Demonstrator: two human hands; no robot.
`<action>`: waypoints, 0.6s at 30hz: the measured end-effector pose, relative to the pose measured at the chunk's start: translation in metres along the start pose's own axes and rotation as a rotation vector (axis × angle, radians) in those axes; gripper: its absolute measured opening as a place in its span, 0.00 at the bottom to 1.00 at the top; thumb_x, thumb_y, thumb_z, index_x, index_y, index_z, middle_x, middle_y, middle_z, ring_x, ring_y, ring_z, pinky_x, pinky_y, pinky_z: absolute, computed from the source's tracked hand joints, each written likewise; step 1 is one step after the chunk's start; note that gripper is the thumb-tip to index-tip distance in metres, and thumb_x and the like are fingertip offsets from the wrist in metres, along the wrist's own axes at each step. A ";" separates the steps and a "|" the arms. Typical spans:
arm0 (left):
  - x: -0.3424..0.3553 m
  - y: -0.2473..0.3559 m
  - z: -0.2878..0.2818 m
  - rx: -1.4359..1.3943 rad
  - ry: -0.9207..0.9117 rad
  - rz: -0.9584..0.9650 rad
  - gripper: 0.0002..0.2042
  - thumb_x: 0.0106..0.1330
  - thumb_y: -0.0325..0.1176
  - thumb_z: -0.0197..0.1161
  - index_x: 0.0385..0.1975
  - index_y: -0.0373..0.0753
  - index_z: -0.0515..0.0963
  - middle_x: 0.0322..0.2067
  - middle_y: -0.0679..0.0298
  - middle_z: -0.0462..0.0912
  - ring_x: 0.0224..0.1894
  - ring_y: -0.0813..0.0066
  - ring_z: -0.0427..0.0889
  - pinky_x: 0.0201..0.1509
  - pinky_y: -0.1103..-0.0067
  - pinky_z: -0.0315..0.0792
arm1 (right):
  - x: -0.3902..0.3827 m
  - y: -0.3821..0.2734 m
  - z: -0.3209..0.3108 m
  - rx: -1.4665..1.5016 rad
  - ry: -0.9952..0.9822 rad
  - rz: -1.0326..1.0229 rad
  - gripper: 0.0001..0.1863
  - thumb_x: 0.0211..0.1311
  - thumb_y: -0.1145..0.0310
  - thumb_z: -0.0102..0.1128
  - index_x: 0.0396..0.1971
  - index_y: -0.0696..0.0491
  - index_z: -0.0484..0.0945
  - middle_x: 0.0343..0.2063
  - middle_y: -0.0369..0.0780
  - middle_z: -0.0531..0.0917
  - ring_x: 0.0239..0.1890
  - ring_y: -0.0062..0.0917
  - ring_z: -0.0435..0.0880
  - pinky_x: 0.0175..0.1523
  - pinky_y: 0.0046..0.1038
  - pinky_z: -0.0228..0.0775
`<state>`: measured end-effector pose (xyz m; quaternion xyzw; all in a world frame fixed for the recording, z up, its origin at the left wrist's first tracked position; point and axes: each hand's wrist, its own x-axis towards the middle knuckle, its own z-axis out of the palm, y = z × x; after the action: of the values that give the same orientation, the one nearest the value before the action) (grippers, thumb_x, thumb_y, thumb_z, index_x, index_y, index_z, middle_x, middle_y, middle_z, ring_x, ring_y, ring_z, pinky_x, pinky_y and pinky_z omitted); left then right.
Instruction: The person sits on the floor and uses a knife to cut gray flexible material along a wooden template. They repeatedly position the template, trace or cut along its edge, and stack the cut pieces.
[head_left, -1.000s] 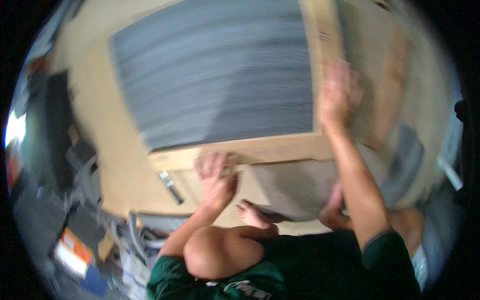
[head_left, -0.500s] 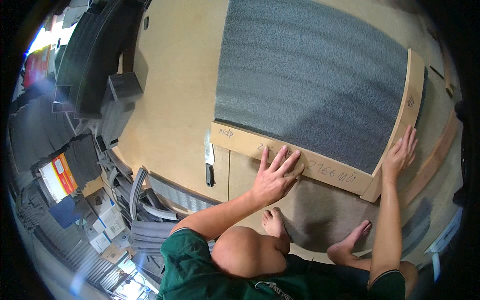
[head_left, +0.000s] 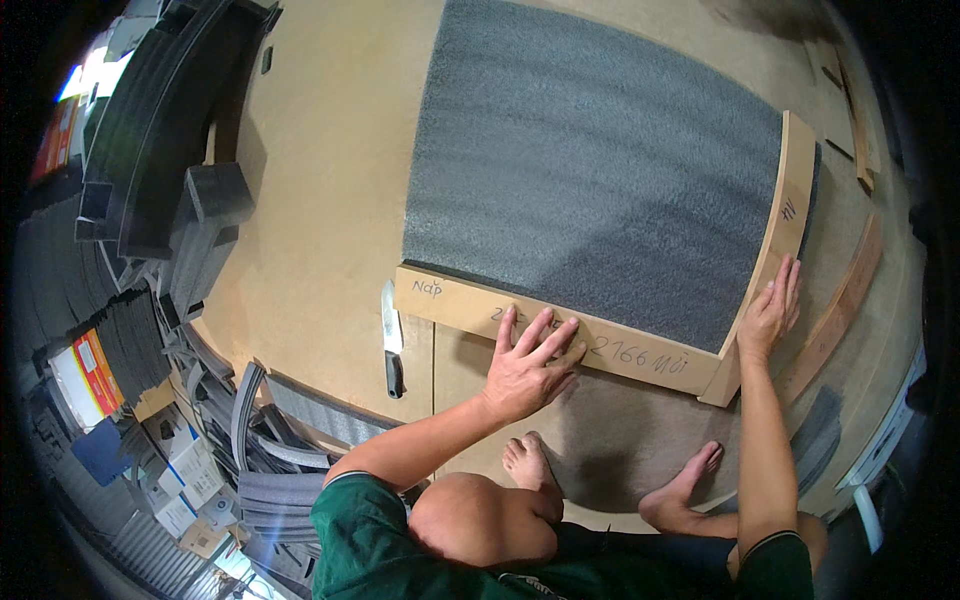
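A large dark grey foam sheet (head_left: pixel 590 180) lies flat on tan boards. Along its near edge runs a wooden strip (head_left: pixel 650 357) with handwriting, and a second wooden strip (head_left: pixel 785 190) lines its right edge; the two meet at the near right corner. My left hand (head_left: pixel 530 365) rests on the near strip, fingers spread over its middle. My right hand (head_left: pixel 768 312) presses with outstretched fingers against the lower part of the right strip. To the left of the near strip lies a knife (head_left: pixel 393 340) with a black handle, which neither hand touches.
Dark foam blocks and offcuts (head_left: pixel 285 505) are piled at the left, near several boxes (head_left: pixel 85 380). A curved wooden piece (head_left: pixel 835 310) lies on the floor at the right. My bare feet (head_left: pixel 530 462) stand just below the near strip.
The whole scene has shifted slightly left in the picture, as the head view moved. Both hands stay in place on the wooden strips.
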<state>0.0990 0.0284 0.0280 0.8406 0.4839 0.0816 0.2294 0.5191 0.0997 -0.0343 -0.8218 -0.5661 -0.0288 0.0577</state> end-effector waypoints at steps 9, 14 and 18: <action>-0.012 -0.055 -0.025 0.111 0.429 -0.453 0.28 0.61 0.37 0.77 0.62 0.40 0.81 0.63 0.51 0.78 0.68 0.45 0.73 0.76 0.51 0.60 | 0.002 0.003 0.004 0.117 0.082 -0.071 0.29 0.81 0.64 0.38 0.79 0.44 0.63 0.79 0.44 0.64 0.78 0.47 0.64 0.76 0.56 0.56; -0.040 -0.128 -0.064 -0.155 0.587 -0.894 0.23 0.64 0.30 0.73 0.60 0.34 0.83 0.56 0.52 0.84 0.58 0.52 0.81 0.67 0.62 0.71 | 0.001 0.001 0.001 0.090 0.072 -0.059 0.29 0.82 0.63 0.38 0.80 0.44 0.63 0.79 0.43 0.63 0.78 0.46 0.64 0.76 0.57 0.55; -0.060 -0.158 -0.055 -0.637 0.512 -0.934 0.19 0.66 0.28 0.72 0.57 0.32 0.85 0.49 0.53 0.88 0.51 0.64 0.86 0.57 0.70 0.79 | 0.001 -0.001 0.000 0.062 0.050 -0.027 0.29 0.82 0.63 0.39 0.79 0.46 0.63 0.79 0.46 0.64 0.79 0.45 0.63 0.78 0.53 0.54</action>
<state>-0.0743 0.0610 0.0084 0.3841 0.7923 0.3118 0.3571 0.5183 0.1012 -0.0339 -0.8110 -0.5760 -0.0324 0.0971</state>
